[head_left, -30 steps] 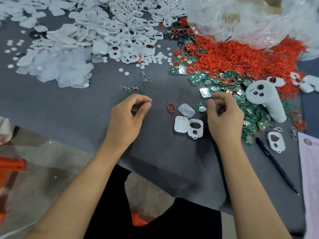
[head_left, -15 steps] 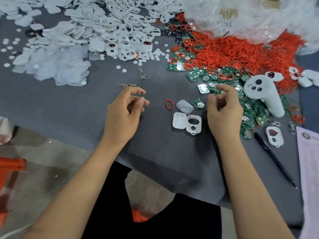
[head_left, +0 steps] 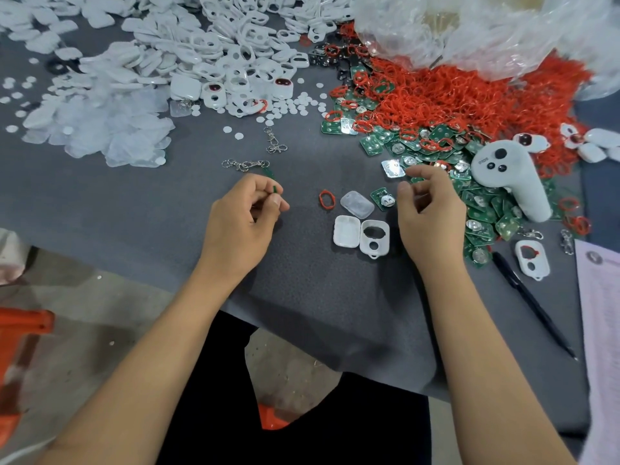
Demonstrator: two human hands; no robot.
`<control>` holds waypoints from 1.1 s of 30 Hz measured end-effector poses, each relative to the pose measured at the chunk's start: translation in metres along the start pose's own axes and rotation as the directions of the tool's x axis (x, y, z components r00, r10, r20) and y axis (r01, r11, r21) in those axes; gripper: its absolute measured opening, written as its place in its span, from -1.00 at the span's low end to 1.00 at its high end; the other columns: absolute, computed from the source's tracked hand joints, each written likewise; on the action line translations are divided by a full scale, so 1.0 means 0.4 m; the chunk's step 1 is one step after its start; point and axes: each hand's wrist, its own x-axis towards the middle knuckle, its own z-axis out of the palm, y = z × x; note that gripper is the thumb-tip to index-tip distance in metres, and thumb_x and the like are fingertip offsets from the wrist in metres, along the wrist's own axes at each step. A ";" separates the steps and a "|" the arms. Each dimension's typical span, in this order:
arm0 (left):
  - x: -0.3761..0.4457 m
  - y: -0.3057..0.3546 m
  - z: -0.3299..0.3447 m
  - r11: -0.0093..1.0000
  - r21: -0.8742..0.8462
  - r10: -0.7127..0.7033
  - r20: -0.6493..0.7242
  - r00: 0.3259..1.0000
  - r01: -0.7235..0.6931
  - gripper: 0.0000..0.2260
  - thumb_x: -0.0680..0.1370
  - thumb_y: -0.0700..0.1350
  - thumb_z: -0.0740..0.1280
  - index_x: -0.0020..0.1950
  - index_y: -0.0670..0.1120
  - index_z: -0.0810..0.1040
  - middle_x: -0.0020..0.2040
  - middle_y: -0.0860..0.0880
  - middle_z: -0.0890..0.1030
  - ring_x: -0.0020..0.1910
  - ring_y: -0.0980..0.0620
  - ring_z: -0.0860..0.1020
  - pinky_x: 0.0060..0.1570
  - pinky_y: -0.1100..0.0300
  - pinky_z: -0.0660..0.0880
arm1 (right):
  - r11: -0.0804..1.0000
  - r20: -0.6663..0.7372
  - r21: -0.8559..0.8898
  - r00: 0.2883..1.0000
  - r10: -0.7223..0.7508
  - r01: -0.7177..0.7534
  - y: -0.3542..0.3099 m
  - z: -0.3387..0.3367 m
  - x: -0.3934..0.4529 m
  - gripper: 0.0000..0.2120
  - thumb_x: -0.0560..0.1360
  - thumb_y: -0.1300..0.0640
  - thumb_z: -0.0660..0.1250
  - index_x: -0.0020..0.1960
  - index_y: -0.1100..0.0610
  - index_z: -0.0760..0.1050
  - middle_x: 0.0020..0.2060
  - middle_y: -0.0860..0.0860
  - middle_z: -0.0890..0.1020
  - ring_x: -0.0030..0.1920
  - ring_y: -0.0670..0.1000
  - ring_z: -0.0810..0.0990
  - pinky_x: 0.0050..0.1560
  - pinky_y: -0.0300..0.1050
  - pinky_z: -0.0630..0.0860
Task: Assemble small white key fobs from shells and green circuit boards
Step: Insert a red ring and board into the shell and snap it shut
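My left hand (head_left: 241,216) pinches a small green circuit board (head_left: 274,190) edge-on between thumb and fingers, above the grey mat. My right hand (head_left: 427,209) hovers with loosely curled fingers and holds nothing, at the near edge of the green board pile (head_left: 483,209). Between the hands lie a white back shell (head_left: 346,230), a white front shell with two holes (head_left: 375,238), a clear cover (head_left: 357,204), a red rubber ring (head_left: 327,200) and a single green board with a battery clip (head_left: 383,198).
A heap of white shells (head_left: 214,52) and clear covers (head_left: 100,129) fills the far left. Red rings (head_left: 469,95) and a plastic bag (head_left: 486,31) lie far right. A white controller (head_left: 510,177), black pen (head_left: 533,307), metal clasps (head_left: 246,164) and a paper sheet (head_left: 600,330) lie around.
My left hand has lifted slightly and turned the green board up between its fingertips. My right hand has opened its fingers a little and drifted toward the board pile.
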 end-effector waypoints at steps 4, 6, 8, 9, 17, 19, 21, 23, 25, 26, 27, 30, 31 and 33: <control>0.002 0.005 0.000 1.000 0.004 -0.006 0.006 1.000 0.006 -0.88 0.63 -0.12 0.29 0.00 0.13 0.50 -0.13 0.14 0.72 -0.16 0.06 0.69 -0.01 -0.11 0.64 | 1.000 0.000 0.004 1.000 -0.008 0.008 0.003 -0.002 0.000 -0.88 0.62 0.06 0.34 0.15 -0.03 0.55 -0.26 -0.18 0.57 -0.26 -0.17 0.54 -0.22 -0.14 0.49; 0.003 0.007 0.001 1.000 -0.006 -0.006 -0.010 1.000 0.006 -0.91 0.62 -0.14 0.30 0.01 0.07 0.51 -0.14 0.14 0.72 -0.18 0.10 0.68 -0.01 -0.06 0.64 | 1.000 0.001 -0.005 1.000 -0.007 0.007 0.005 -0.001 0.000 -0.89 0.61 0.06 0.33 0.12 -0.03 0.57 -0.27 -0.19 0.59 -0.26 -0.18 0.55 -0.22 -0.21 0.47; 0.004 0.009 0.001 1.000 -0.012 -0.004 -0.040 0.999 0.004 -0.93 0.61 -0.14 0.30 0.03 0.03 0.52 -0.15 0.14 0.73 -0.20 0.15 0.67 -0.03 0.03 0.64 | 1.000 0.005 -0.013 1.000 -0.010 0.010 0.002 -0.001 0.001 -0.91 0.61 0.07 0.33 0.09 -0.04 0.58 -0.26 -0.22 0.60 -0.25 -0.18 0.56 -0.23 -0.26 0.46; 0.004 0.010 0.001 1.000 -0.009 0.003 -0.045 0.999 -0.003 -0.93 0.62 -0.14 0.31 0.05 0.03 0.52 -0.14 0.14 0.73 -0.20 0.17 0.66 -0.03 0.08 0.62 | 1.000 0.009 -0.019 1.000 -0.013 0.013 -0.001 -0.001 0.001 -0.92 0.61 0.07 0.33 0.07 -0.05 0.58 -0.25 -0.23 0.61 -0.24 -0.17 0.57 -0.22 -0.25 0.48; 0.002 0.014 0.008 0.997 0.074 0.033 -0.015 0.999 -0.032 -0.89 0.64 -0.04 0.36 0.16 0.10 0.55 -0.15 0.18 0.71 -0.09 0.13 0.66 -0.06 0.31 0.47 | 0.999 0.041 -0.050 0.999 -0.011 0.013 -0.009 -0.004 0.001 -0.89 0.61 0.07 0.31 0.02 0.00 0.62 -0.23 -0.13 0.64 -0.23 -0.10 0.59 -0.15 -0.10 0.57; 0.001 0.014 0.008 0.997 0.072 0.034 -0.023 0.999 -0.032 -0.94 0.63 -0.04 0.38 0.09 0.08 0.54 -0.15 0.17 0.71 -0.10 0.14 0.67 -0.05 0.26 0.49 | 0.999 0.043 -0.043 0.999 -0.008 0.010 -0.010 -0.006 0.001 -0.88 0.62 0.08 0.31 0.03 0.02 0.63 -0.22 -0.11 0.64 -0.23 -0.09 0.59 -0.15 -0.07 0.58; 0.004 0.011 0.007 0.995 0.087 0.046 -0.028 0.999 -0.044 -0.96 0.63 -0.05 0.39 0.02 0.05 0.54 -0.16 0.17 0.69 -0.12 0.16 0.64 -0.07 0.25 0.50 | 0.999 0.039 -0.039 0.999 -0.011 0.012 -0.012 -0.007 -0.001 -0.88 0.61 0.08 0.30 0.01 0.01 0.62 -0.24 -0.06 0.65 -0.24 -0.06 0.58 -0.16 -0.05 0.57; 0.006 0.010 0.006 0.992 0.115 0.060 -0.041 0.997 -0.055 -0.95 0.62 -0.04 0.40 -0.01 0.04 0.55 -0.16 0.17 0.64 -0.15 0.19 0.59 -0.09 0.27 0.49 | 0.999 0.038 -0.040 0.999 -0.013 0.015 -0.013 -0.008 -0.003 -0.89 0.61 0.08 0.30 -0.01 0.00 0.61 -0.24 -0.03 0.66 -0.23 -0.04 0.58 -0.17 -0.05 0.56; 0.009 0.014 0.008 0.991 0.110 0.083 -0.101 0.991 -0.072 -0.96 0.62 -0.07 0.39 -0.01 0.01 0.56 -0.17 0.16 0.60 -0.18 0.21 0.54 -0.09 0.28 0.47 | 0.999 0.041 -0.032 0.999 -0.011 0.013 -0.014 -0.010 -0.005 -0.89 0.61 0.08 0.30 -0.01 -0.01 0.61 -0.25 -0.04 0.65 -0.24 -0.05 0.57 -0.18 -0.06 0.55; 0.013 0.018 0.009 0.991 0.101 0.098 -0.154 0.983 -0.083 -0.97 0.62 -0.09 0.39 -0.01 -0.01 0.56 -0.18 0.17 0.58 -0.20 0.24 0.52 -0.09 0.30 0.46 | 1.000 0.044 -0.028 0.999 -0.012 0.013 -0.014 -0.010 -0.006 -0.89 0.61 0.08 0.30 -0.01 -0.01 0.60 -0.25 -0.06 0.65 -0.25 -0.07 0.57 -0.18 -0.07 0.55; 0.022 0.021 0.011 0.991 0.097 0.109 -0.214 0.971 -0.090 -0.97 0.62 -0.10 0.37 -0.01 -0.02 0.55 -0.20 0.17 0.56 -0.22 0.25 0.50 -0.09 0.32 0.44 | 1.000 0.046 -0.026 0.999 -0.013 0.014 -0.014 -0.011 -0.006 -0.89 0.61 0.09 0.30 -0.01 0.00 0.61 -0.26 -0.07 0.64 -0.26 -0.08 0.56 -0.18 -0.08 0.55; 0.067 0.034 0.020 0.988 0.132 0.114 -0.312 0.943 -0.076 -0.95 0.61 -0.04 0.35 -0.02 0.07 0.50 -0.22 0.21 0.54 -0.25 0.23 0.48 -0.10 0.26 0.46 | 1.000 0.037 -0.009 0.999 -0.009 0.009 -0.013 -0.011 -0.009 -0.88 0.61 0.12 0.30 -0.01 0.03 0.62 -0.26 -0.06 0.64 -0.26 -0.06 0.56 -0.18 -0.06 0.55; 0.087 0.035 0.025 0.986 0.148 0.118 -0.311 0.943 -0.074 -0.97 0.60 -0.02 0.34 -0.01 0.08 0.50 -0.20 0.21 0.54 -0.22 0.20 0.50 -0.07 0.21 0.48 | 1.000 0.027 0.005 1.000 -0.008 0.008 -0.015 -0.011 -0.010 -0.88 0.61 0.13 0.31 -0.01 0.05 0.63 -0.26 -0.04 0.64 -0.26 -0.05 0.56 -0.17 -0.04 0.55; 0.125 0.040 0.037 0.974 0.208 0.147 -0.310 0.939 -0.084 -0.89 0.58 -0.01 0.33 0.10 0.06 0.53 -0.12 0.19 0.54 -0.10 0.10 0.53 0.04 0.13 0.49 | 0.999 -0.007 0.040 1.000 -0.025 0.026 -0.029 -0.010 -0.006 -0.88 0.62 0.14 0.31 0.01 0.07 0.64 -0.25 -0.02 0.65 -0.26 -0.03 0.55 -0.17 0.00 0.54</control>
